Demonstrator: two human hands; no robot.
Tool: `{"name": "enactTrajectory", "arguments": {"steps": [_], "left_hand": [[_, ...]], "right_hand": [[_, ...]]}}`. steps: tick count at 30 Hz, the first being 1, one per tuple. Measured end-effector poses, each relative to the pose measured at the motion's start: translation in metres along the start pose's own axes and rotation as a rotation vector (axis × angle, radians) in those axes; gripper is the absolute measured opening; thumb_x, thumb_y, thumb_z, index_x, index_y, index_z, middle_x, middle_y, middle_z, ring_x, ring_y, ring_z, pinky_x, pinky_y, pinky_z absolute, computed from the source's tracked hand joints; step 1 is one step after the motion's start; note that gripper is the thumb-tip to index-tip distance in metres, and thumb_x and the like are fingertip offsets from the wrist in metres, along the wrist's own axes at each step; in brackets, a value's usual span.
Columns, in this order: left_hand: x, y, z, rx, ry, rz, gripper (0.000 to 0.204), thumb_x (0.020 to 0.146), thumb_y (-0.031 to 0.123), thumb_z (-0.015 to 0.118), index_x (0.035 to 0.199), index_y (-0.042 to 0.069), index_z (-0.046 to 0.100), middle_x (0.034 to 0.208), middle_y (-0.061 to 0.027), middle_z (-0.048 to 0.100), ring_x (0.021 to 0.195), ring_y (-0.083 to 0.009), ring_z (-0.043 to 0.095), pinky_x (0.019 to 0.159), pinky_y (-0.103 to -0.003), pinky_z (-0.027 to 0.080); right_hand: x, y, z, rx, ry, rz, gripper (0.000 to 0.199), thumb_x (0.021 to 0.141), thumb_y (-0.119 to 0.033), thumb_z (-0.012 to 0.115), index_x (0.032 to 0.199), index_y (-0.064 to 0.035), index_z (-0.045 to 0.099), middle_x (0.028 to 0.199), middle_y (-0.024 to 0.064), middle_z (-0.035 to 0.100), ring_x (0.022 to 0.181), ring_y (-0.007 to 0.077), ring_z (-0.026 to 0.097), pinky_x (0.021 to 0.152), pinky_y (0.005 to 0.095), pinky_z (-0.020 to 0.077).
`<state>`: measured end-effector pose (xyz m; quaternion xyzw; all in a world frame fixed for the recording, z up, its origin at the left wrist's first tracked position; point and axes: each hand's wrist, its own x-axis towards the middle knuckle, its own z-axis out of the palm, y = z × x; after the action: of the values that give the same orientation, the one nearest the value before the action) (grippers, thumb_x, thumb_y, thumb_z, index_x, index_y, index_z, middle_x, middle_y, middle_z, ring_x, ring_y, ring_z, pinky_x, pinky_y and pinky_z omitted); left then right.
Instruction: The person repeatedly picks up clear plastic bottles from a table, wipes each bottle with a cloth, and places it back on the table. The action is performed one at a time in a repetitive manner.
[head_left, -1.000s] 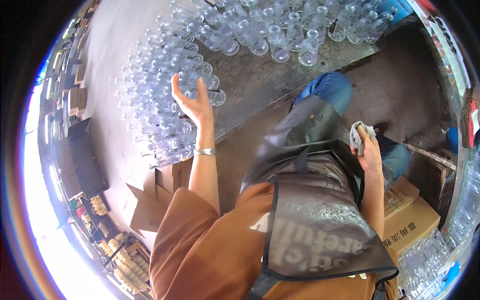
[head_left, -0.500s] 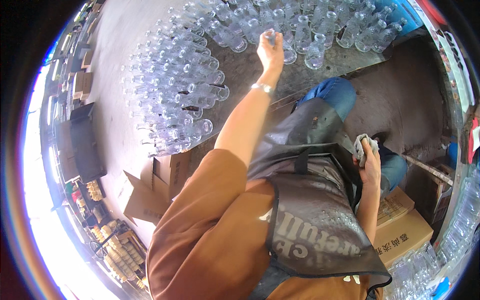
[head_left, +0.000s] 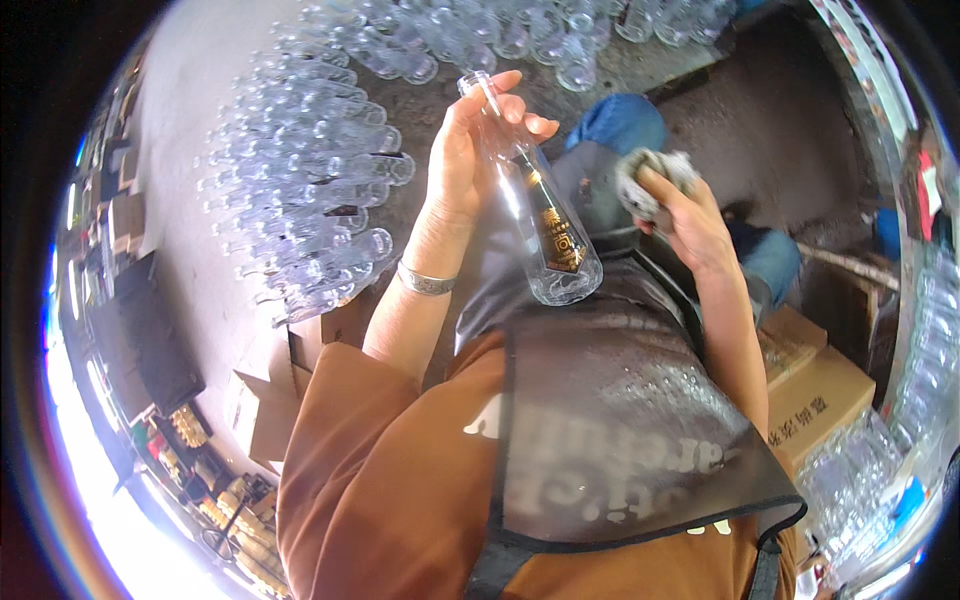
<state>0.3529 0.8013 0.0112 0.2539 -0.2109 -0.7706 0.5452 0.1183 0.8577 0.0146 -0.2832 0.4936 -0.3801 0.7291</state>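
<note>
In my left hand (head_left: 465, 145) is a clear glass bottle (head_left: 540, 215) with a dark label, gripped around its neck. The bottle leans over my lap, its mouth up and to the left, its base down and to the right. My right hand (head_left: 685, 215) is closed on a crumpled greyish cloth (head_left: 655, 182), held to the right of the bottle and apart from it. Beyond my left hand, many clear bottles (head_left: 340, 190) stand close together on a grey surface.
A wet dark apron (head_left: 640, 400) covers my front. Cardboard boxes (head_left: 820, 400) lie at the right, near more clear bottles (head_left: 850, 470). Another open cardboard box (head_left: 262, 412) sits at the left. A wooden bar (head_left: 850, 262) juts out beyond my right knee.
My left hand has drawn back from the far bottles and now holds one bottle over my lap. My right hand has risen toward it with the cloth.
</note>
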Motion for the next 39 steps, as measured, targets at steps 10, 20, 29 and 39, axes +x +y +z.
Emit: {"name": "enactTrajectory", "arguments": {"steps": [10, 20, 29, 39], "left_hand": [[-0.007, -0.023, 0.019, 0.151, -0.052, -0.09, 0.048, 0.094, 0.036, 0.04, 0.123, -0.002, 0.041, 0.084, -0.0078, 0.06, 0.094, -0.0291, 0.061, 0.089, -0.042, 0.045], [-0.001, -0.035, 0.021, 0.201, -0.047, -0.119, 0.048, 0.092, 0.037, 0.044, 0.12, -0.003, 0.043, 0.084, -0.0105, 0.061, 0.095, -0.0306, 0.06, 0.091, -0.042, 0.044], [0.002, -0.04, 0.022, 0.173, -0.093, -0.144, 0.048, 0.092, 0.038, 0.046, 0.118, -0.002, 0.045, 0.091, -0.0145, 0.063, 0.1, -0.0319, 0.06, 0.094, -0.044, 0.043], [0.004, -0.044, 0.022, 0.174, -0.118, -0.161, 0.049, 0.091, 0.04, 0.046, 0.117, -0.002, 0.048, 0.093, -0.0164, 0.063, 0.105, -0.0342, 0.057, 0.095, -0.045, 0.043]], "right_hand": [[0.003, -0.021, 0.046, -0.541, -0.139, -0.311, 0.036, 0.074, -0.029, 0.072, 0.093, 0.0004, 0.065, 0.079, 0.0045, 0.064, 0.073, 0.0096, 0.057, 0.07, 0.0261, 0.0461], [-0.001, -0.018, 0.03, -0.384, -0.177, -0.051, 0.033, 0.078, -0.024, 0.071, 0.099, -0.0002, 0.064, 0.085, 0.0002, 0.062, 0.076, 0.0086, 0.056, 0.071, 0.025, 0.0463], [0.004, -0.016, 0.023, -0.294, -0.176, 0.073, 0.038, 0.076, -0.028, 0.074, 0.101, -0.0007, 0.064, 0.087, 0.0023, 0.063, 0.077, 0.0103, 0.058, 0.07, 0.0255, 0.0472], [0.004, -0.014, 0.022, -0.485, -0.183, -0.044, 0.034, 0.078, -0.03, 0.072, 0.097, -0.002, 0.065, 0.081, 0.0026, 0.064, 0.077, 0.0107, 0.059, 0.061, 0.0261, 0.0507]]}}
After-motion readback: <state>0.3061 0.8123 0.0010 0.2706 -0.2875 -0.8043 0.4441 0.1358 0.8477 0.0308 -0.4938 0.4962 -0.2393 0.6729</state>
